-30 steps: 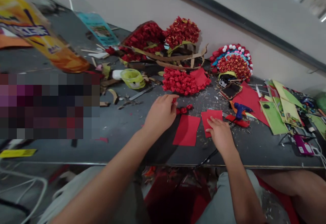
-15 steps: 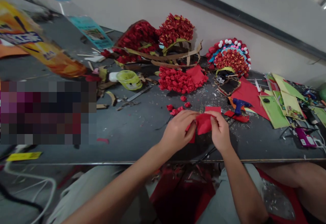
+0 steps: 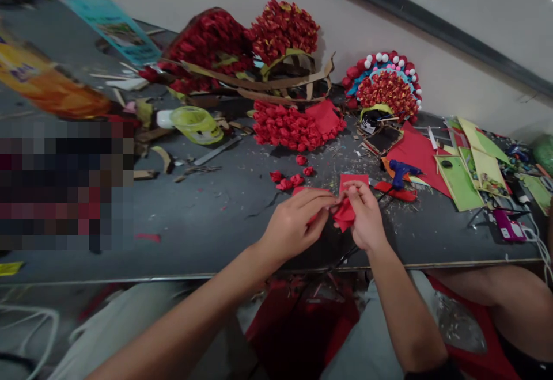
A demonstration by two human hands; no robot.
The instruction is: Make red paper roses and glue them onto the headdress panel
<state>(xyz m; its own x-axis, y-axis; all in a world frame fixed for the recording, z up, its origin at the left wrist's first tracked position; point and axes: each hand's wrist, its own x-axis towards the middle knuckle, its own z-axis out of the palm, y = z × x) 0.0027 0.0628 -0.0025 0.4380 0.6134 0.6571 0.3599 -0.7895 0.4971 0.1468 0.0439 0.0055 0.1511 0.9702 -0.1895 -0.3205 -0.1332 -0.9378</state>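
So I'm watching the head feed from my end, and compared with half a second ago the small crumpled piece of red paper [image 3: 344, 216] has been bunched up tighter; back then it was a wider, flatter panel stretched between both hands. It's right there between the left hand [image 3: 294, 221] and the right hand [image 3: 367, 214], over the near part of the dark grey surface [image 3: 194, 242]. The right grip is pinching it between thumb and fingers. The left fingers are curled with their tips against the paper, but I can't tell if they really pinch it. The view has swung a bit too, so the clear bottle with a blue label [image 3: 114, 31] has lost its cap off the top left. The loose little red paper rosettes [image 3: 284, 184] haven't budged, just beyond the left hand. For elbow room, the front edge runs below both hands, with both forearms crossing it. Off to the left there's a wide stretch out to a thin red paper scrap [image 3: 147, 236]. Tighter on the right: a flat red paper rectangle [image 3: 354, 181] lies just past the fingers, and the blue glue gun [image 3: 401, 173] sits near them.
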